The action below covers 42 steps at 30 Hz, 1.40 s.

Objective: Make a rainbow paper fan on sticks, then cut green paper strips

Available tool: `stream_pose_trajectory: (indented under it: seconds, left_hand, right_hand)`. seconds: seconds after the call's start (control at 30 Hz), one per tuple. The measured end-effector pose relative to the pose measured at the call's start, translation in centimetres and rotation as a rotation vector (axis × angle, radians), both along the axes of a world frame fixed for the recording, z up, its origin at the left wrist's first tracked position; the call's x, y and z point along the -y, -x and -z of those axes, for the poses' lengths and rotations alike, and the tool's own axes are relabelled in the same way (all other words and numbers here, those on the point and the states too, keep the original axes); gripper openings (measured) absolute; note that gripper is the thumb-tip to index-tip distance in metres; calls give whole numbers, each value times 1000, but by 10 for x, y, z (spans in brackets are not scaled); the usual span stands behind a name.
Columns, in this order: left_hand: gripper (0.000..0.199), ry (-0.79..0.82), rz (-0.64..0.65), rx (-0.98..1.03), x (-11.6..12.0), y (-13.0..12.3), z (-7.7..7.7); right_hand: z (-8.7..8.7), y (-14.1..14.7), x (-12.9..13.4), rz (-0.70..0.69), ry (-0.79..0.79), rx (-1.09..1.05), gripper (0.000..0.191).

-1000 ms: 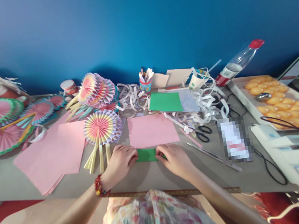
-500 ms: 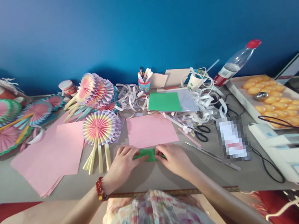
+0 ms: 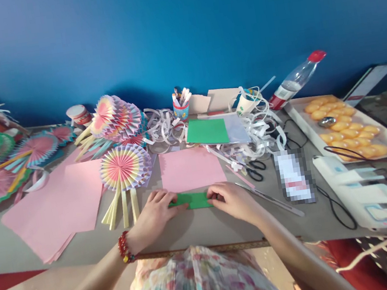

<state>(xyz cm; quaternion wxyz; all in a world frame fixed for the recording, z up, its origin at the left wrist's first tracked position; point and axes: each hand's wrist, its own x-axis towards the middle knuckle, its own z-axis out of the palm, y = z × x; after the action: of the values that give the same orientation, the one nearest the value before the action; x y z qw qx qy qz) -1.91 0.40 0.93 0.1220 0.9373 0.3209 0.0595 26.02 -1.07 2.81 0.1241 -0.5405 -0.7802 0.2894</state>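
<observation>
A narrow strip of green paper [image 3: 197, 200] lies near the table's front edge, with a hand at each end. My left hand [image 3: 155, 216], a red beaded bracelet at its wrist, pinches the left end. The right end is between the thumb and fingers of my right hand [image 3: 231, 202]. Just behind the strip is a sheet of pink paper [image 3: 191, 168]. To the left of my left hand lies a pleated paper fan [image 3: 124, 169] in pink, yellow and lilac with pale yellow sticks. A metal ruler-like blade [image 3: 274, 200] lies right of my right hand.
More pink sheets [image 3: 57, 204] and fans [image 3: 113, 120] are on the left. Behind are green paper [image 3: 207, 131], a pen cup [image 3: 182, 112] and white paper strips [image 3: 261, 137]. Scissors [image 3: 255, 170], a power strip [image 3: 353, 193], a bottle [image 3: 293, 81] and a food tray [image 3: 293, 110] stand right.
My right hand has shifted right along the green strip, so more of it shows between my hands. The whole view has turned slightly to the right.
</observation>
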Motion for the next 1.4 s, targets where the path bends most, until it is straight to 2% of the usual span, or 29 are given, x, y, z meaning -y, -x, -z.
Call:
stream_pose_trajectory:
  seconds: [0.47, 0.83, 1.2, 1.4]
  left_hand:
    - [52, -23, 35, 4, -3, 3, 5]
    - [48, -83, 39, -20, -1, 2, 2]
    - [48, -178, 77, -124, 2, 2, 1]
    - [36, -275, 132, -123, 5, 1, 8]
  right_hand:
    - [2, -2, -4, 13, 51, -61, 12]
    - [6, -4, -5, -6, 59, -54, 13]
    - [5, -3, -3, -36, 6, -33, 13]
    - [7, -3, 1, -61, -65, 9, 12]
